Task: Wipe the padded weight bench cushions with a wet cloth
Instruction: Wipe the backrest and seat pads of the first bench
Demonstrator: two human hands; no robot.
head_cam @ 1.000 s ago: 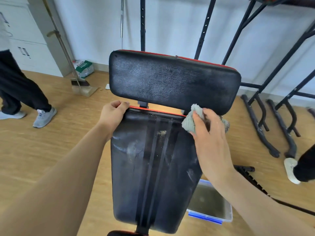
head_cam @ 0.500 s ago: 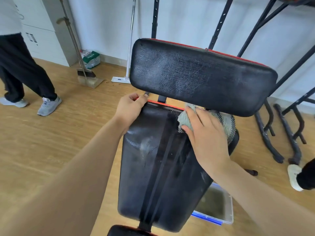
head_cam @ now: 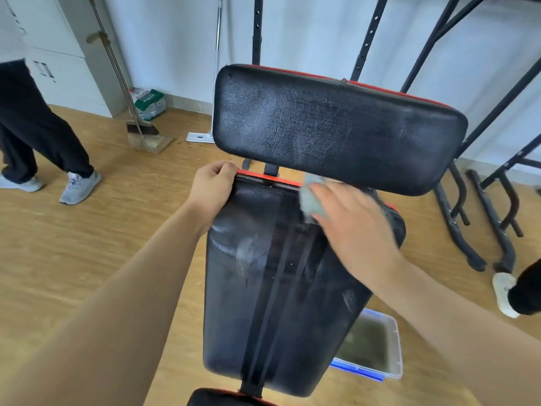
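A long black padded bench cushion point(head_cam: 263, 303) with red trim runs away from me, streaked with pale smears. Above its far end sits a wide black head cushion point(head_cam: 336, 127). My left hand point(head_cam: 212, 191) grips the long cushion's far left corner. My right hand point(head_cam: 351, 227), blurred, presses a pale grey-green cloth point(head_cam: 311, 197) flat on the long cushion's far end, just under the head cushion. Most of the cloth is hidden beneath my palm.
A clear plastic tub point(head_cam: 371, 347) of murky water sits on the floor right of the bench. Black rack legs point(head_cam: 480, 218) stand at right, near another person's shoe point(head_cam: 502, 294). A person's legs point(head_cam: 35, 136), a broom with dustpan point(head_cam: 146, 133) and a mop point(head_cam: 205, 136) are at left.
My right hand has gone from holding the bunched cloth against the head cushion's lower edge to pressing it flat on the long cushion, sliding left. The view shifted closer.
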